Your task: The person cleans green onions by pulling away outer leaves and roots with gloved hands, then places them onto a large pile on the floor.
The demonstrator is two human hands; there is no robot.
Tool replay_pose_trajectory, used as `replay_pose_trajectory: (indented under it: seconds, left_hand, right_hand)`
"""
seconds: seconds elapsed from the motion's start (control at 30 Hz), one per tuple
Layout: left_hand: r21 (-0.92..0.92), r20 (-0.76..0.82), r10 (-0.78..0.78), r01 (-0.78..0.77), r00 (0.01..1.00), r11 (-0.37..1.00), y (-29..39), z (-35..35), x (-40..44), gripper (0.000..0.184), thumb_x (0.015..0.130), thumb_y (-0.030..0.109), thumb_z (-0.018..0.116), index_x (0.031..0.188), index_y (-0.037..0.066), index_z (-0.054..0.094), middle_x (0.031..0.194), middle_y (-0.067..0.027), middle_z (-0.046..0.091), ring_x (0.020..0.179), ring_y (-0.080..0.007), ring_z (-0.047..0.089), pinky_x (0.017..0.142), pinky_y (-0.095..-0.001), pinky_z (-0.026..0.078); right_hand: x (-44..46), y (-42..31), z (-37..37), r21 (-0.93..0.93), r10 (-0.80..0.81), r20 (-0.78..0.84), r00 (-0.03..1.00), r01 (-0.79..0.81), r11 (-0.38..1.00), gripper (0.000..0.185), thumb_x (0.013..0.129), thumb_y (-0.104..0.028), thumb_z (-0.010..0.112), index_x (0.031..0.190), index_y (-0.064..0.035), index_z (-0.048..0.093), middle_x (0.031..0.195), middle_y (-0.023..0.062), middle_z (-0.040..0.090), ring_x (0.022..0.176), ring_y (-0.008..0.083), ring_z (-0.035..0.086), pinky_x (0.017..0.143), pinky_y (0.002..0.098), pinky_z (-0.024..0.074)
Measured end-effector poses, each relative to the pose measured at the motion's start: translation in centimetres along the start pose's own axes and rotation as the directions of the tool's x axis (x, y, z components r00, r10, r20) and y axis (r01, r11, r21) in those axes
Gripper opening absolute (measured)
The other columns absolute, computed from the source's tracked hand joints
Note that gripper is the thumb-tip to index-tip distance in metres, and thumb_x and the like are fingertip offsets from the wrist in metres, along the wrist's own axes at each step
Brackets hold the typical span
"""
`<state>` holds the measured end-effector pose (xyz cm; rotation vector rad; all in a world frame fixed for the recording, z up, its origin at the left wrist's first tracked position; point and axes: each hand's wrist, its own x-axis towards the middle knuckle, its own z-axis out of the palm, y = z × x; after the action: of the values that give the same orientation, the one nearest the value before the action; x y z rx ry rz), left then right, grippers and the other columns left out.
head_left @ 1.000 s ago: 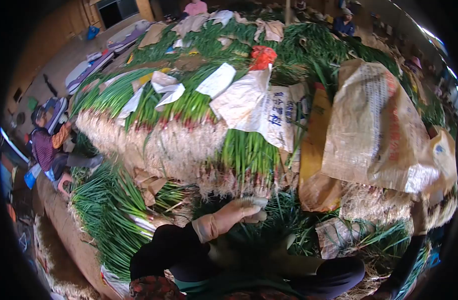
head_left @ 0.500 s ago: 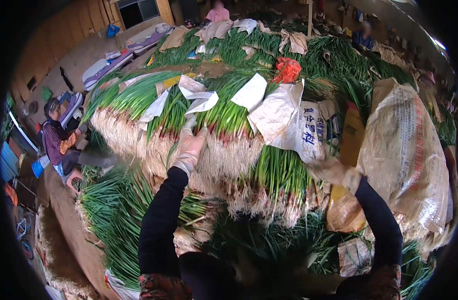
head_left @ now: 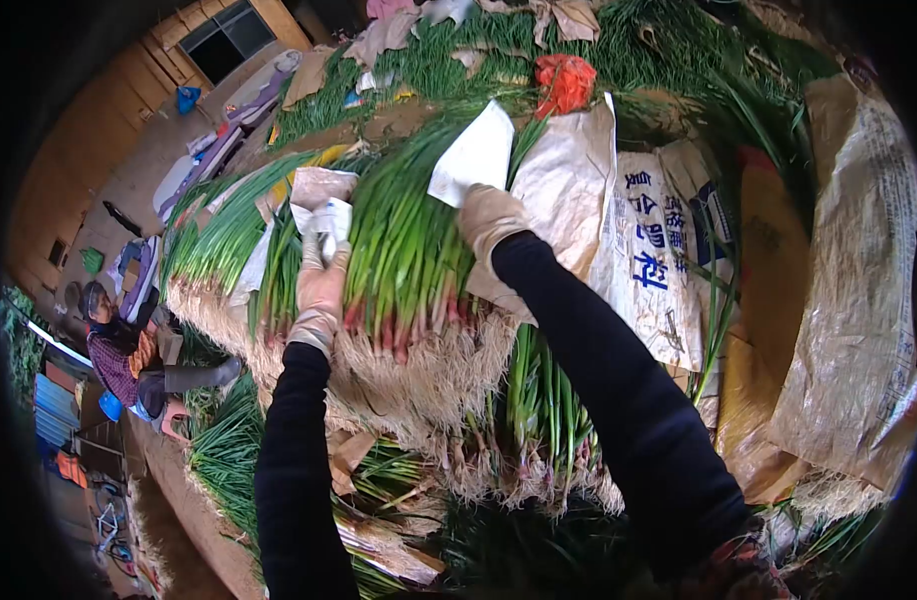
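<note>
At eleven o'clock, long green pale-rooted onions (head_left: 409,240) are being flanked | ten: folded white paper (head_left: 329,214) being touched by left hand (head_left: 322,287), fingers slightly parted | twelve: flat white sheet (head_left: 476,150) being newly reached by right hand (head_left: 492,217), grip untellable | both sides thus being handled

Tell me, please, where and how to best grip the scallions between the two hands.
Probably by the reddish stalk bases, just above the roots, coming from the near side: the scallions lie with roots facing this way and leaves pointing away.
</note>
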<state>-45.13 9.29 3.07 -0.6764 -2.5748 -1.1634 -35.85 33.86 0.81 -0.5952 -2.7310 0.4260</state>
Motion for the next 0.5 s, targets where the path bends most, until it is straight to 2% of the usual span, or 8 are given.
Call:
replay_pose_trajectory:
  seconds: [0.1,0.17,0.23,0.3,0.33,0.43,0.47,0.5]
  left_hand:
    - [-0.070,-0.253,0.115,-0.136,0.961,0.988,-3.1,1.0,0.8,0.053,0.086,0.027,0.061,0.132,0.007,0.044,0.115,-0.0155,0.061,0.098,-0.0227,0.059,0.083,-0.0311,0.044]
    - [0.166,-0.189,-0.119,0.151,0.975,0.975,-4.8,-0.6,1.6,0.035,0.086,0.026,0.061,0.111,0.002,0.061,0.098,-0.0157,0.066,0.085,-0.0220,0.062,0.074,-0.0317,0.045]
    - [-0.124,-0.277,-0.215,0.187,0.937,0.975,-6.9,-0.6,1.5,0.035,0.085,0.027,0.064,0.094,-0.006,0.064,0.085,-0.0093,0.066,0.071,-0.0162,0.058,0.066,-0.0278,0.044]
    - [-0.470,-0.259,-0.259,0.113,0.931,0.876,-6.4,-0.7,0.8,0.040,0.086,0.030,0.063,0.098,-0.008,0.062,0.086,-0.0069,0.065,0.069,-0.0155,0.056,0.067,-0.0268,0.045]
    - [-0.486,-0.286,-0.259,0.093,0.922,0.869,-4.8,-1.3,-0.1,0.044,0.086,0.032,0.063,0.102,-0.008,0.060,0.087,-0.0079,0.064,0.070,-0.0162,0.056,0.068,-0.0272,0.045]
    - [-0.448,-0.311,-0.028,-0.121,0.950,0.886,-1.2,-2.9,-2.3,0.035,0.084,0.025,0.065,0.106,-0.002,0.061,0.089,-0.0041,0.063,0.067,-0.0158,0.056,0.060,-0.0277,0.046]
    - [-0.422,-0.204,-0.438,0.325,0.875,0.846,6.5,-3.9,-6.0,0.021,0.087,0.028,0.061,0.085,0.007,0.061,0.066,-0.0012,0.055,0.053,-0.0139,0.047,0.048,-0.0292,0.040]
    - [-0.597,-0.193,-0.234,0.076,0.953,0.799,7.1,-3.4,-6.9,0.020,0.088,0.026,0.061,0.086,0.006,0.061,0.067,-0.0005,0.056,0.053,-0.0147,0.048,0.048,-0.0292,0.040]
  right_hand:
    - [0.8,3.5,2.2,-0.209,0.024,0.199,0.980,0.018,0.978,0.021,0.083,-0.015,0.053,0.094,-0.0056,0.068,0.099,0.0156,0.066,0.091,0.0276,0.065,0.076,0.0371,0.0529]
    - [-1.9,7.2,2.0,-0.149,-0.272,0.020,0.962,0.272,0.951,0.022,0.084,-0.019,0.051,0.096,-0.0092,0.068,0.088,0.0113,0.067,0.081,0.0277,0.065,0.070,0.0383,0.0522]
    - [-7.4,6.4,-5.8,0.057,-0.125,0.127,0.984,0.118,0.991,0.020,0.083,-0.011,0.047,0.083,-0.0038,0.066,0.077,0.0164,0.065,0.072,0.0274,0.065,0.068,0.0377,0.0517]
    - [-10.3,7.3,-5.4,-0.005,-0.184,0.259,0.948,0.191,0.981,0.030,0.087,-0.020,0.054,0.110,-0.0012,0.058,0.098,0.0178,0.065,0.087,0.0268,0.065,0.075,0.0363,0.0529]
    - [-13.0,7.1,-6.7,0.353,-0.184,0.128,0.975,0.129,0.927,0.031,0.087,-0.019,0.055,0.112,0.0003,0.055,0.099,0.0164,0.065,0.086,0.0268,0.065,0.074,0.0360,0.0530]
    - [-20.8,7.7,-7.1,0.968,-0.124,0.118,0.985,-0.086,0.235,0.032,0.087,-0.011,0.058,0.115,0.0023,0.051,0.097,0.0125,0.063,0.080,0.0238,0.063,0.070,0.0336,0.0534]
    - [-23.2,8.6,-6.8,0.992,-0.159,0.119,0.980,-0.110,0.065,0.032,0.087,-0.010,0.058,0.116,0.0023,0.051,0.096,0.0113,0.062,0.078,0.0220,0.062,0.068,0.0324,0.0535]
    - [-24.6,9.8,-7.1,0.991,-0.238,0.009,0.971,0.024,0.135,0.032,0.088,-0.011,0.058,0.117,0.0018,0.050,0.096,0.0103,0.060,0.076,0.0196,0.061,0.067,0.0310,0.0535]
